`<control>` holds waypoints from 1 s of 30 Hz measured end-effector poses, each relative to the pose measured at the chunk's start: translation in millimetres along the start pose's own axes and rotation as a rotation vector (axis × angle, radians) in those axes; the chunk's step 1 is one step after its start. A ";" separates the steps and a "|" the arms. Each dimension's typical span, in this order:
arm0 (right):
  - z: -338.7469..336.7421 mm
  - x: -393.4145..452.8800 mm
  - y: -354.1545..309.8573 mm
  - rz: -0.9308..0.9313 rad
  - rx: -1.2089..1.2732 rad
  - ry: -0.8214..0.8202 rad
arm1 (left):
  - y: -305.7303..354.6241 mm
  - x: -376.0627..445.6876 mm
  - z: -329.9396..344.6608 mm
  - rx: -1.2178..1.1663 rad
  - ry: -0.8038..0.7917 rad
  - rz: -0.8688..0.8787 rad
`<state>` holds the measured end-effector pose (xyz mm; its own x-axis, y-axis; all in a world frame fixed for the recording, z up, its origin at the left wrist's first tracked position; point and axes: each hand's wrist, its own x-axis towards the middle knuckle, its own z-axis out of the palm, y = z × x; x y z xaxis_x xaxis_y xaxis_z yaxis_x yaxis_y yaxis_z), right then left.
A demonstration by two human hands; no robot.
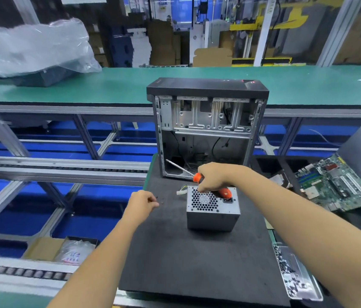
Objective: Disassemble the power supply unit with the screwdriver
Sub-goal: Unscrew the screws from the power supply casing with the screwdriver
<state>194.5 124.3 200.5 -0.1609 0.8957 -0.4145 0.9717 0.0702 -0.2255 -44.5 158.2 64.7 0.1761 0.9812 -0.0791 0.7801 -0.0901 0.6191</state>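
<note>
Resting on a dark grey foam mat (197, 258) that covers the near worktop, the small grey metal power supply unit (213, 210) stands with its honeycomb fan grille and black mains socket facing up. A short bundle of yellow and white wires (181, 189) sticks out at its far left corner. The right hand (214, 177) hovers over the far edge of the unit, its fingers curled round the orange-and-black handle of a long-shafted screwdriver (199, 177). The silver shaft points up and to the left, away from the unit, with its tip near the lower opening of the open black and bare-metal computer tower case (207, 127) that stands upright just behind. The left hand (143, 202) is to the left of the unit, apart from it, above the mat; its fingers are bent inward with the tips close together, and whether they pinch anything I cannot tell. A few tiny dark specks lie on the mat just beside those fingertips.

To the right lies a green circuit board (335, 185), tilted in a dark tray. A clear plastic tray (295, 272) of small mixed hardware sits at the mat's right edge. On the green-topped bench (108, 85) beyond, a crumpled clear plastic bag (33, 47) covers a dark object at far left.
</note>
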 end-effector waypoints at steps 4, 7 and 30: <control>15.5 13.8 2.6 0.002 0.013 -0.058 | -13.3 6.2 17.3 0.116 -0.052 -0.038; 23.3 23.2 6.9 0.006 -0.033 -0.137 | -17.1 15.1 27.5 0.185 -0.069 -0.017; 13.8 56.2 -22.3 0.044 -0.529 -0.464 | -22.9 62.1 54.8 0.417 -0.227 -0.018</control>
<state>161.4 167.1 170.0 -0.0627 0.6309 -0.7733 0.9138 0.3478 0.2097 -18.5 211.9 2.8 0.2508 0.9254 -0.2842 0.9506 -0.1800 0.2530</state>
